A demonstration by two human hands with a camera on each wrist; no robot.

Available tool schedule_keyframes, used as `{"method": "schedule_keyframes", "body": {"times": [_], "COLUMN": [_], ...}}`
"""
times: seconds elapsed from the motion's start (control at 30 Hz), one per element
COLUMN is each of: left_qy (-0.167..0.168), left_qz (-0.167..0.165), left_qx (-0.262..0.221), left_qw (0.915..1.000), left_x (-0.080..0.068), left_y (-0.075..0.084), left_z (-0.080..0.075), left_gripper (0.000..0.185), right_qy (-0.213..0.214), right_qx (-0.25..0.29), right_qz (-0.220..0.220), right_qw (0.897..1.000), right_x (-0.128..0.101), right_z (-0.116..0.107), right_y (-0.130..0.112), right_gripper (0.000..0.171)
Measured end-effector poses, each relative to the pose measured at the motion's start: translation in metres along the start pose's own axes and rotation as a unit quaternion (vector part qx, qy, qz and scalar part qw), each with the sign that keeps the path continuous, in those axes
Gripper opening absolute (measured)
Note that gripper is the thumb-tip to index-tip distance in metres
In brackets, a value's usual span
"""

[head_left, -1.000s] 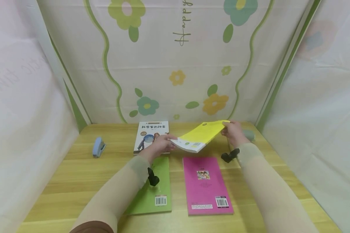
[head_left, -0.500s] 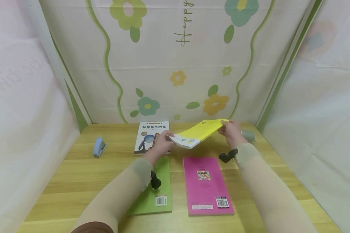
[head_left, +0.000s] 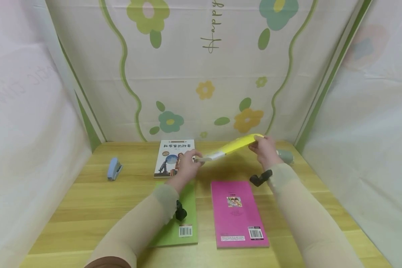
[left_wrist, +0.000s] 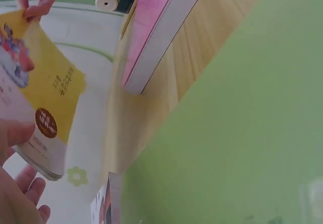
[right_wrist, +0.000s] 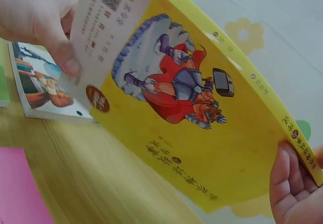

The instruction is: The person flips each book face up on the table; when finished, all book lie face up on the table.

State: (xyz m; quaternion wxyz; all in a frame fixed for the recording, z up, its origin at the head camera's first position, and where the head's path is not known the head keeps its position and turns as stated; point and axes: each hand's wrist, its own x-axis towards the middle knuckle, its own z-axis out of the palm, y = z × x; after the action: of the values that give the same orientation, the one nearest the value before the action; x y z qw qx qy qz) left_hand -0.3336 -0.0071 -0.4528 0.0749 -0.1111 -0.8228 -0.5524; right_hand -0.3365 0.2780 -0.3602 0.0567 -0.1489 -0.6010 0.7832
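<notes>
Presently catalogued, with places given relative to the pink book (head_left: 238, 213):

Item 1. Yellow book (head_left: 232, 147), a paperback with a cartoon figure on its cover, held in the air above the tabletop (head_left: 87, 193), beyond the far end of the pink book, tilted with its right end higher.

Item 2. Left hand (head_left: 187, 166), beyond and left of the pink book; thumb and fingers pinch the lower left end of the yellow book.

Item 3. Right hand (head_left: 264, 150), beyond and right of the pink book; fingers curled around the higher right end of the yellow book.

Item 4. Green book (head_left: 184, 219), flat, just left of the pink book, partly under the left forearm.

Item 5. White book (head_left: 172, 156) with a picture cover, flat, beyond and left of the pink book.

Item 6. Blue stapler (head_left: 114, 169), far left of the pink book.
</notes>
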Motion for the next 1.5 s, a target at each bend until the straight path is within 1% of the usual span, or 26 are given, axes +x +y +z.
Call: {"method": "schedule_keyframes", "body": {"times": [0.07, 0.17, 0.23, 0.3, 0.37, 0.43, 0.57, 0.67, 0.73, 0.77, 0.83, 0.9, 0.97, 1.0, 1.07, 1.1, 1.17, 1.27, 1.37, 1.43, 1.5], "left_qy": [-0.003, -0.003, 0.002, 0.009, 0.015, 0.019, 0.022, 0.015, 0.004, -0.004, -0.021, -0.035, -0.048, -0.052, -0.057, -0.056, -0.052, -0.034, -0.022, -0.017, -0.011], "left_qz": [0.013, 0.027, 0.038, 0.049, 0.069, 0.091, 0.143, 0.163, 0.167, 0.167, 0.163, 0.161, 0.158, 0.158, 0.160, 0.159, 0.157, 0.153, 0.146, 0.142, 0.136], "left_qx": [-0.002, 0.021, 0.056, 0.094, 0.127, 0.157, 0.216, 0.259, 0.287, 0.305, 0.339, 0.379, 0.410, 0.421, 0.431, 0.432, 0.429, 0.423, 0.406, 0.388, 0.363], "left_qw": [0.9999, 0.9994, 0.9977, 0.9943, 0.9894, 0.9833, 0.9657, 0.9520, 0.9434, 0.9377, 0.9264, 0.9105, 0.8968, 0.8916, 0.8862, 0.8859, 0.8882, 0.8926, 0.9018, 0.9107, 0.9219], "left_x": [-0.001, -0.004, -0.006, -0.009, -0.010, -0.011, -0.011, -0.012, -0.012, -0.012, -0.013, -0.014, -0.015, -0.015, -0.015, -0.015, -0.014, -0.013, -0.012, -0.012, -0.011], "left_y": [0.004, 0.015, 0.025, 0.036, 0.045, 0.052, 0.058, 0.060, 0.062, 0.064, 0.067, 0.070, 0.072, 0.074, 0.076, 0.077, 0.078, 0.077, 0.073, 0.070, 0.067], "left_z": [0.003, 0.005, 0.005, 0.005, 0.004, 0.004, 0.002, 0.000, -0.002, -0.002, -0.002, -0.002, -0.002, -0.002, -0.004, -0.005, -0.009, -0.014, -0.017, -0.019, -0.020], "left_gripper": [0.017, 0.015, 0.014, 0.014, 0.013, 0.013, 0.012, 0.013, 0.014, 0.014, 0.014, 0.019, 0.027, 0.031, 0.039, 0.040, 0.035, 0.027, 0.023, 0.022, 0.019], "right_qy": [0.003, 0.011, 0.020, 0.030, 0.037, 0.044, 0.052, 0.054, 0.052, 0.052, 0.051, 0.050, 0.049, 0.046, 0.040, 0.035, 0.024, -0.004, -0.029, -0.044, -0.062], "right_qx": [0.008, 0.008, 0.005, 0.008, 0.013, 0.024, 0.042, 0.048, 0.045, 0.043, 0.041, 0.040, 0.040, 0.039, 0.039, 0.037, 0.038, 0.043, 0.037, 0.020, -0.005], "right_qz": [0.000, -0.008, -0.015, -0.022, -0.027, -0.032, -0.037, -0.041, -0.046, -0.048, -0.054, -0.057, -0.061, -0.064, -0.073, -0.079, -0.088, -0.094, -0.095, -0.098, -0.102], "right_qw": [1.000, 1.000, 1.000, 0.999, 0.999, 0.998, 0.997, 0.997, 0.997, 0.997, 0.996, 0.996, 0.996, 0.996, 0.996, 0.996, 0.995, 0.995, 0.994, 0.994, 0.993], "right_x": [-0.002, -0.006, -0.007, -0.006, -0.006, -0.005, -0.006, -0.007, -0.008, -0.009, -0.010, -0.010, -0.010, -0.010, -0.008, -0.007, -0.006, -0.004, -0.005, -0.005, -0.004], "right_z": [0.003, 0.008, 0.011, 0.013, 0.014, 0.015, 0.016, 0.018, 0.019, 0.020, 0.021, 0.022, 0.023, 0.023, 0.023, 0.024, 0.025, 0.025, 0.024, 0.022, 0.018], "right_y": [-0.001, -0.001, -0.001, -0.001, 0.000, 0.000, 0.000, -0.002, -0.003, -0.003, -0.003, -0.002, -0.002, -0.002, -0.002, -0.002, -0.001, -0.001, 0.000, 0.001, 0.001], "right_gripper": [0.057, 0.054, 0.049, 0.040, 0.028, 0.021, 0.020, 0.020, 0.018, 0.019, 0.025, 0.035, 0.042, 0.044, 0.042, 0.038, 0.033, 0.026, 0.026, 0.030, 0.035]}}
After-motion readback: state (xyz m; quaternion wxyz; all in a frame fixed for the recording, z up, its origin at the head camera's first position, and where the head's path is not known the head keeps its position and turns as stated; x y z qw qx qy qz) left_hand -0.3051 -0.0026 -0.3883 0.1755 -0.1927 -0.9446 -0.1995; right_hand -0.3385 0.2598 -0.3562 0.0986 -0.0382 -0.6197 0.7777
